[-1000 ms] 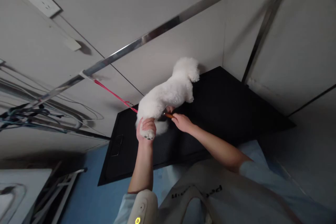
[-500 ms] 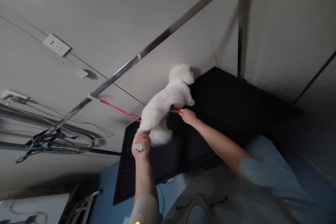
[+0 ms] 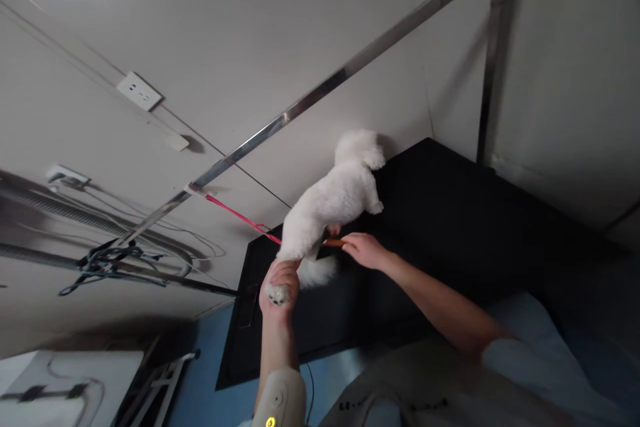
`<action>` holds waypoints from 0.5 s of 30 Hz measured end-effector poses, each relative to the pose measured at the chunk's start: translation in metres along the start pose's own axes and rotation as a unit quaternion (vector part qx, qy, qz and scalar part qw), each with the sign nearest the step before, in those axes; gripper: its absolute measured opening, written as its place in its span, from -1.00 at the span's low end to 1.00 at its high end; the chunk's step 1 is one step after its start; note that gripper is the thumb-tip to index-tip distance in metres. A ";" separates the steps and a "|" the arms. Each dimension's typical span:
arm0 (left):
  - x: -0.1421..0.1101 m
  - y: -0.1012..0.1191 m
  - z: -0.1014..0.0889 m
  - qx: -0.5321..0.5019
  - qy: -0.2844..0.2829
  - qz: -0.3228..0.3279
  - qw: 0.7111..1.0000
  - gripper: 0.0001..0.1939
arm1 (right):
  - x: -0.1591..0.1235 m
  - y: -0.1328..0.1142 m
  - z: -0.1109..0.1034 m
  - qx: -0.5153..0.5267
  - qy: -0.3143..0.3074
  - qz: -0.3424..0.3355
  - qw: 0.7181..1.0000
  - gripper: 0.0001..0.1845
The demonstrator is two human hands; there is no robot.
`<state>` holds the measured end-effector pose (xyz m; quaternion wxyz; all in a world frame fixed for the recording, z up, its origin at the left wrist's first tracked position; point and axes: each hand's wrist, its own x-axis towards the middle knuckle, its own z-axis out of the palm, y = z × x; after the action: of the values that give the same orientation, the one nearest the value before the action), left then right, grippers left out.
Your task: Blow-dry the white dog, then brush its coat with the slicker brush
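Note:
A fluffy white dog [image 3: 330, 197] stands on a black grooming table [image 3: 430, 213], its head turned away toward the wall. My left hand [image 3: 280, 283] is closed around one of its hind legs, raised toward me, with the paw [image 3: 278, 293] poking out of my grip. In my right hand [image 3: 367, 250] is an orange-handled brush [image 3: 334, 243], held by the handle beside the dog's belly and inner thigh. The brush's dark head is partly hidden by the dog. The fluffy tail [image 3: 319, 271] hangs between my hands.
A metal bar [image 3: 285, 119] runs above the table, with a red leash [image 3: 240, 215] leading from it toward the dog. Bundled dark cords [image 3: 117, 260] hang at left, near hoses along the wall. Power sockets [image 3: 140, 91] are on the wall. A white cabinet [image 3: 75, 373] stands lower left.
The view has shifted, so the scene sits farther right and slightly lower. My right hand has moved the brush down the belly toward the raised hind leg. My left hand keeps its hold.

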<state>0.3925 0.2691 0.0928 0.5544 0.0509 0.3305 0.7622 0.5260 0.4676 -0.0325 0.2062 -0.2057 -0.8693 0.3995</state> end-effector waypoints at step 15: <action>-0.030 0.000 0.002 -0.048 0.106 0.045 0.992 -0.73 | 0.043 -0.001 -0.029 -0.063 -0.072 -0.089 0.991 -0.71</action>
<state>0.4050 0.2434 0.1024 0.4834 -0.0419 0.3476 0.8023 0.5057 0.5070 -0.0057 0.1649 -0.1107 -0.9200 0.3379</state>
